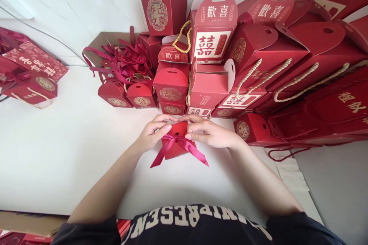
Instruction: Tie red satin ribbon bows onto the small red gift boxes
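A small red gift box (pixel 176 151) stands on the white table in front of me. A magenta satin ribbon (pixel 193 148) is tied at the hole in its top, and its two tails hang down either side of the front. My left hand (pixel 156 132) grips the box's upper left, thumb beside the knot and fingers curved round the back. From the right, my right hand (pixel 206 132) holds the top edge, its thumb and a bent finger near the ribbon. The fingertips of both hands almost meet behind the box. Its rear is hidden.
Stacked red gift boxes (pixel 211 46) with rope handles crowd the back and right. An open cardboard box (pixel 96 40) holds tangled dark-pink ribbons (pixel 129 57). At the left stand more red boxes (pixel 43 88) on the white table (pixel 71 153). A pale wall (pixel 86 0) rises behind.
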{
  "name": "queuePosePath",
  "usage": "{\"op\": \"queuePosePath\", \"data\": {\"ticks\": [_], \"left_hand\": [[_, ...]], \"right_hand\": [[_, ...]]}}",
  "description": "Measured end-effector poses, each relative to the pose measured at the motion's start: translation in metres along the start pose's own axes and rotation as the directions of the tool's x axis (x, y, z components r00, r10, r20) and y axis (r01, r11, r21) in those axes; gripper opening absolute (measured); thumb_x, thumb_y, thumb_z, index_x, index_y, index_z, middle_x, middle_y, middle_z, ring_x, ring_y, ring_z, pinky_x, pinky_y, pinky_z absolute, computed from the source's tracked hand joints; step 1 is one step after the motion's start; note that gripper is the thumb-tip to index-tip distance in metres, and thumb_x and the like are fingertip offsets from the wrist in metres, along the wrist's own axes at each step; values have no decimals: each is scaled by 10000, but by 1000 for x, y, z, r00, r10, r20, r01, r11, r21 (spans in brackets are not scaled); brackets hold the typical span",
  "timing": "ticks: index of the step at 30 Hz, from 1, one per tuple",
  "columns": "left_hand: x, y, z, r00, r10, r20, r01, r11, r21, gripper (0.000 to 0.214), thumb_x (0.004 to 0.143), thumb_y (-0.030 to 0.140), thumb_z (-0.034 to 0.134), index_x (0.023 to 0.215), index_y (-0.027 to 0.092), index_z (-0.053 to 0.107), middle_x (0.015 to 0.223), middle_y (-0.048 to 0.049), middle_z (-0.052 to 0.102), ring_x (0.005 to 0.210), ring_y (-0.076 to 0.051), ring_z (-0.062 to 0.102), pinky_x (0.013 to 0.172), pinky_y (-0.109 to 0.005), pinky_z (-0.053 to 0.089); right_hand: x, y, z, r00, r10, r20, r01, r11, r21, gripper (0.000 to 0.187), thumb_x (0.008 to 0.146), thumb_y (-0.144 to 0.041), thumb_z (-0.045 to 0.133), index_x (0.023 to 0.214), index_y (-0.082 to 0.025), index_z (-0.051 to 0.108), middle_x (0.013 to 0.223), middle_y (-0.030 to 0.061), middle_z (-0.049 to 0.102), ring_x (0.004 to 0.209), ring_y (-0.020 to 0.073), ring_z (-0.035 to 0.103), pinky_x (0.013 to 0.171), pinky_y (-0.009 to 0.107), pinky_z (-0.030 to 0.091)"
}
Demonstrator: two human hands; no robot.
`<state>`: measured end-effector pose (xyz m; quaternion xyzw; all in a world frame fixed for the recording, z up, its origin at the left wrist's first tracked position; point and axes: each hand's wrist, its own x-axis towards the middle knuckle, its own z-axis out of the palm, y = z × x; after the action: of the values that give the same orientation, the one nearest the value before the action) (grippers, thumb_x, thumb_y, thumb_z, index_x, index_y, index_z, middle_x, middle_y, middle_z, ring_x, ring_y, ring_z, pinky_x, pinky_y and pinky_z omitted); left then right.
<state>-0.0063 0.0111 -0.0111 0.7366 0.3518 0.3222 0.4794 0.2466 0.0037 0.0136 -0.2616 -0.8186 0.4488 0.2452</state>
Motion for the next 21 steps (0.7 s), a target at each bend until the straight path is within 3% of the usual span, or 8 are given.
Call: {"op": "queuePosePath", "data": {"ticks": [3, 6, 11, 13, 17, 21], "left_hand": [[0, 1, -1, 999, -49, -10, 48, 999, -23, 425, 965, 340, 507, 584, 158, 556, 1198, -82, 603, 1146, -212, 559, 1075, -379, 384], [-1, 3, -4, 996, -26, 89, 32, 997, -72, 366, 917, 353, 590, 605, 160, 602, 1291, -90, 570, 1243, -252, 520, 1096, -397, 373], [-2, 8, -13, 979, -2, 203, 27, 993, -118, 227, 851, 313, 684, 668, 183, 715, 1400, -82, 526, 1350, -293, 447, 1147, -411, 325], [-2, 7, -13, 982, -13, 189, 40, 989, -142, 269, 882, 327, 642, 672, 184, 731, 1364, -91, 557, 1320, -288, 482, 1120, -400, 365], [-3, 4, 1, 995, -62, 75, 76, 976, -204, 371, 916, 347, 585, 608, 164, 681, 1273, -102, 609, 1252, -273, 536, 1055, -378, 422], [-5, 2, 20, 988, -106, -112, 79, 973, -219, 419, 921, 336, 576, 543, 156, 572, 1157, -102, 647, 1105, -235, 603, 987, -362, 443]], "right_hand": [[0, 3, 0, 1000, 4, 6, -4, 1000, -7, 250, 982, -318, 520, 829, -191, 672, 1366, 79, 523, 1296, 198, 490, 1103, 386, 371], [-1, 0, 0, 999, 27, -30, -28, 999, -19, 219, 979, -321, 527, 848, -196, 649, 1343, 82, 537, 1262, 198, 518, 1084, 389, 393], [-12, -28, 6, 941, 39, -337, -133, 957, -259, 163, 981, -328, 520, 1069, -216, 600, 1174, 96, 600, 1131, 223, 562, 998, 409, 438], [-18, -42, 13, 943, -25, -331, -130, 890, -437, 199, 973, -358, 529, 1047, -196, 619, 1040, 90, 615, 996, 225, 576, 922, 396, 456], [-22, -53, 34, 973, -131, -190, -42, 711, -701, 288, 964, -405, 533, 1035, -151, 651, 982, 93, 654, 920, 237, 567, 870, 401, 444], [-18, -45, 51, 967, -200, -155, -32, 509, -860, 221, 984, -227, 490, 986, -104, 673, 887, 95, 687, 859, 232, 586, 902, 412, 424]]}}
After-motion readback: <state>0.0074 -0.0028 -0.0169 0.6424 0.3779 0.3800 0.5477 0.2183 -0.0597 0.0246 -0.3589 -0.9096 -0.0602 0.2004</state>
